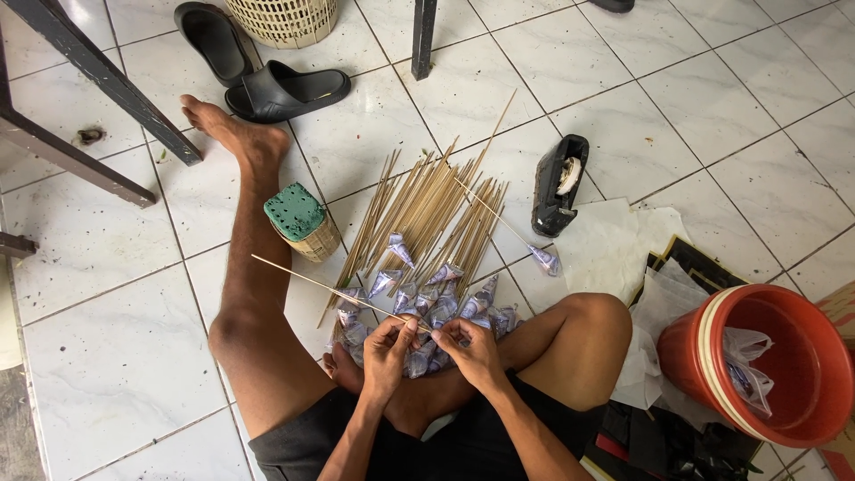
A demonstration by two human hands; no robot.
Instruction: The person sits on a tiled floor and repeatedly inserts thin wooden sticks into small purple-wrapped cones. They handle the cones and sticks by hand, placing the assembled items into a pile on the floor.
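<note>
Bamboo skewer: thin pale stick (334, 288), pinched at its near end by both hands, tip angled up-left.
Left hand (389, 346): clenched on the stick.
Right hand (472, 349): gripping beside it, over folded blue-grey paper cones (436, 307).
Care: probably keep the stick steady, fingertips close together.

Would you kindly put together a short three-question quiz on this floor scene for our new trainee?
1. True or false: both hands, the left hand and right hand, meet on one thin bamboo stick.
2. Multiple choice: the green foam block in a woven holder lies A) inside the red plastic basin, B) beside the outstretched leg, C) on the black tape dispenser.
3. What sits at the near ends of the finished sticks in the pile of bamboo sticks?

Key: 1 true; 2 B; 3 small folded paper cones.
</note>
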